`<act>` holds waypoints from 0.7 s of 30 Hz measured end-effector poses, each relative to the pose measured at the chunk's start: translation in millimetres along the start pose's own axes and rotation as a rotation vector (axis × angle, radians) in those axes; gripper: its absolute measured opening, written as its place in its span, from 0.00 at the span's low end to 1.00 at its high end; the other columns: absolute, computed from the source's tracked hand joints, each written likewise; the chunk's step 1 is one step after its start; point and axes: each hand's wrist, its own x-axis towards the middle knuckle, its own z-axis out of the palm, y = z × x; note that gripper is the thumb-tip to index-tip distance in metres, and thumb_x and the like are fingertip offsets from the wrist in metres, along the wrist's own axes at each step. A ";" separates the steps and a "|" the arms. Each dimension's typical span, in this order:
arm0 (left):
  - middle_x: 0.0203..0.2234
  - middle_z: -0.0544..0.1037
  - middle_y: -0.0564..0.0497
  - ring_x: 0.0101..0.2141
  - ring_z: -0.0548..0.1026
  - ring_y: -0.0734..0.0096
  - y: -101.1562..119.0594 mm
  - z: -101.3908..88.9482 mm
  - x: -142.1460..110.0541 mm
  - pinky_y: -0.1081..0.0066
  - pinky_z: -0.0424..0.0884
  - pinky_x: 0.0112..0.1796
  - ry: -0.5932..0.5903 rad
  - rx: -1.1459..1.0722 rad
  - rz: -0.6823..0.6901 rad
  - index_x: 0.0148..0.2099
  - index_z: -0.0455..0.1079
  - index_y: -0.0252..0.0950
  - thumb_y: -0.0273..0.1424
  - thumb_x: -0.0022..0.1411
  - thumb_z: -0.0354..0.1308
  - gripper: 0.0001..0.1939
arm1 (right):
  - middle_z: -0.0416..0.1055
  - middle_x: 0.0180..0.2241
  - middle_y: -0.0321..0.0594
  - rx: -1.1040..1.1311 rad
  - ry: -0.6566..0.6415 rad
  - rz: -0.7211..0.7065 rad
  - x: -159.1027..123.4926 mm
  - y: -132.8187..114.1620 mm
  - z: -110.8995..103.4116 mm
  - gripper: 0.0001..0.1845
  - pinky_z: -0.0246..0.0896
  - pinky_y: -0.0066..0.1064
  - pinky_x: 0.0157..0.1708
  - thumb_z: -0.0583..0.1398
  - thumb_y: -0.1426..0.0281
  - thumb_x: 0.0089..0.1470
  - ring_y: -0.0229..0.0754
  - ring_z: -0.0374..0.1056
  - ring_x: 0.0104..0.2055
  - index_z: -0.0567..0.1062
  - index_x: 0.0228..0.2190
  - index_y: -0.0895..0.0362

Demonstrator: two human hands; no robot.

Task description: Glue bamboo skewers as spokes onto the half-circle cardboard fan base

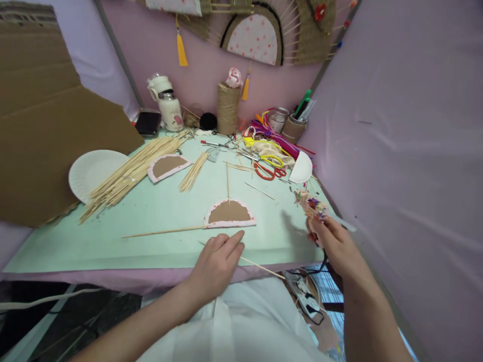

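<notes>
My left hand [217, 264] is at the table's front edge, fingers curled with the index finger reaching forward. A thin bamboo skewer [264, 269] passes under it and sticks out on both sides; the grip itself is partly hidden. Just ahead lies a half-round cardboard piece [231, 212] edged with pink-spotted white cloth. One skewer stands out from its curved top, and another skewer [162, 232] runs left from its lower corner. My right hand [334, 241] is closed around a colourfully patterned glue gun [315, 207] with a black cord and a clear glue stick, held over the table's right side.
A skewer bundle [124, 181], a paper plate [94, 171], and a second half-round piece [168, 167] lie left. Scissors [269, 168], pipe cleaners [283, 143], a twine spool [228, 108] and a bottle [169, 108] sit at the back. A power strip [307, 296] is below the table.
</notes>
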 end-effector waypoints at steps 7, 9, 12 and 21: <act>0.55 0.75 0.45 0.37 0.67 0.64 -0.8 0.5 0.0 0.61 0.69 0.38 -0.041 0.014 -0.032 0.43 0.72 0.35 0.20 0.66 0.49 0.12 | 0.58 0.21 0.30 0.282 -0.359 0.188 -21.0 -16.3 32.7 0.25 0.50 0.28 0.23 0.60 0.47 0.52 0.34 0.55 0.23 0.64 0.24 0.55; 0.55 0.75 0.47 0.37 0.66 0.64 -0.8 -0.6 1.0 0.62 0.68 0.37 -0.044 0.019 -0.034 0.41 0.72 0.36 0.21 0.66 0.49 0.11 | 0.59 0.21 0.31 0.249 -0.377 0.193 -21.0 -20.3 36.4 0.25 0.52 0.29 0.24 0.59 0.46 0.52 0.35 0.56 0.23 0.64 0.24 0.55; 0.54 0.76 0.47 0.36 0.65 0.63 -0.6 -1.4 1.4 0.62 0.68 0.37 -0.044 0.014 -0.022 0.41 0.72 0.35 0.22 0.67 0.50 0.10 | 0.61 0.22 0.32 0.199 -0.389 0.189 -21.4 -26.9 35.5 0.26 0.54 0.30 0.25 0.58 0.45 0.52 0.36 0.58 0.23 0.65 0.23 0.55; 0.58 0.73 0.49 0.38 0.65 0.62 2.1 4.1 11.7 0.61 0.66 0.37 -0.123 0.049 0.015 0.42 0.72 0.36 0.20 0.65 0.50 0.11 | 0.59 0.20 0.31 0.089 -0.453 0.189 -23.8 -33.4 30.8 0.27 0.54 0.29 0.24 0.54 0.45 0.55 0.35 0.58 0.22 0.64 0.22 0.55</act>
